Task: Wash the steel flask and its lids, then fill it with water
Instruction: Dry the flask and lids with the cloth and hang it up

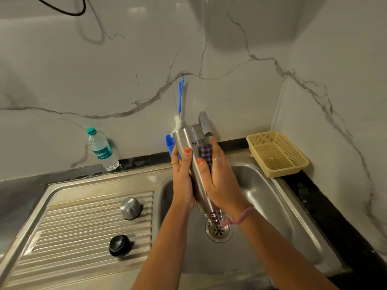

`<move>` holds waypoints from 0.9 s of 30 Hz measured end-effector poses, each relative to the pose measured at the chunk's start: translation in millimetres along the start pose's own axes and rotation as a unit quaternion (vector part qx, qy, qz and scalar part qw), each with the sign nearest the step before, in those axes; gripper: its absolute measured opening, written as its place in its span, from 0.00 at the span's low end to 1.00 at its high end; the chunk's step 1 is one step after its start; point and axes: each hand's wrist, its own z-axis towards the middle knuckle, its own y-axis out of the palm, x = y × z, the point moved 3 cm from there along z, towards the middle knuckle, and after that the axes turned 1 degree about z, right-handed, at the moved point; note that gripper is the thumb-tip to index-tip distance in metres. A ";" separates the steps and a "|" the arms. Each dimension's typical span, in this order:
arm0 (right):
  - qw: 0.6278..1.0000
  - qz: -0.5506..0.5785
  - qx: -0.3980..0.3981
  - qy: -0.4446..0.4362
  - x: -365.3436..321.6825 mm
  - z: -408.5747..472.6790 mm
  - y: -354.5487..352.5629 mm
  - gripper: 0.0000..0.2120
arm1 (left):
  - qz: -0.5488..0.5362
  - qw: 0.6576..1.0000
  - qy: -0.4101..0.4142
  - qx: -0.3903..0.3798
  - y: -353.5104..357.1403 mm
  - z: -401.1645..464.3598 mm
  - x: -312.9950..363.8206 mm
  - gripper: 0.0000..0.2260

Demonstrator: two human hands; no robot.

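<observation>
here two hands: left hand (pixel 182 181) fingers grip one flask (pixel 189 141); right hand (pixel 219 185) presses one scrubber (pixel 205 152); two lids (pixel 130 208).

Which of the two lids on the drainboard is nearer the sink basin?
The steel lid, the shiny silver cap farther from the camera. It sits close to the basin's left edge, while the black lid lies lower on the ribbed drainboard.

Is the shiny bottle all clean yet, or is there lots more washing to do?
Not yet. Both lids are off: the steel cap and the black lid sit on the draining board. Right now the left hand holds the flask upside down over the sink while the right hand rubs it with a checked scrubber. Rinsing and filling remain; I cannot tell if the lids are washed.
</observation>
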 end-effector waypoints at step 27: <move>0.998 -0.054 -0.014 0.013 1.1 -1.4 8.5 0.28 | -0.029 0.994 -0.097 -0.043 -12.4 -2.2 -18.2 0.26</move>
